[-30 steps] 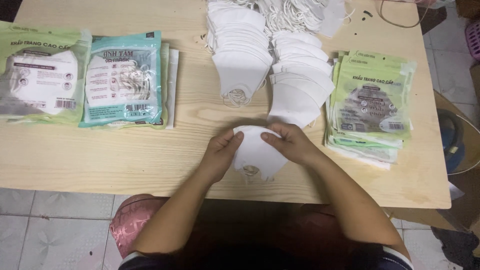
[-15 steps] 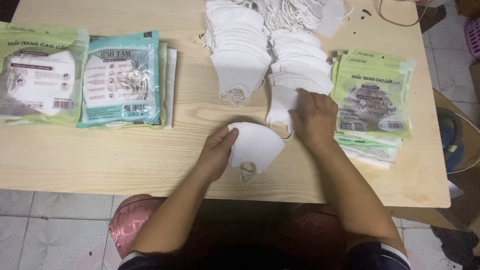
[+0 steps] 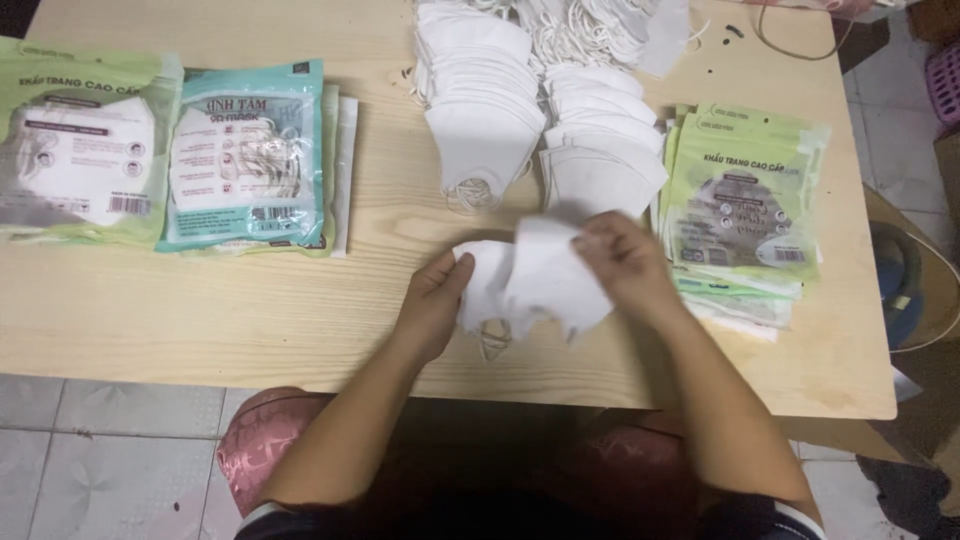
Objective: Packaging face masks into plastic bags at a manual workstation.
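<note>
My left hand [image 3: 432, 300] rests on the left edge of a small pile of white folded face masks [image 3: 500, 290] near the front of the wooden table [image 3: 300, 310]. My right hand [image 3: 622, 262] grips one more white mask [image 3: 548, 272] and holds it over that pile; the mask is blurred by motion. Just behind my hands lie two overlapping rows of loose white masks, the left row [image 3: 480, 120] and the right row [image 3: 600, 150].
A stack of empty green bags [image 3: 745, 200] lies to the right of my right hand. Filled mask packs sit at the left: a teal pack [image 3: 245, 155] and a green pack [image 3: 75, 150]. Tangled white ear loops [image 3: 590, 30] lie at the back.
My right hand left the pile, reached back to the right row of masks, took one and brought it over the pile. My left hand stayed on the pile.
</note>
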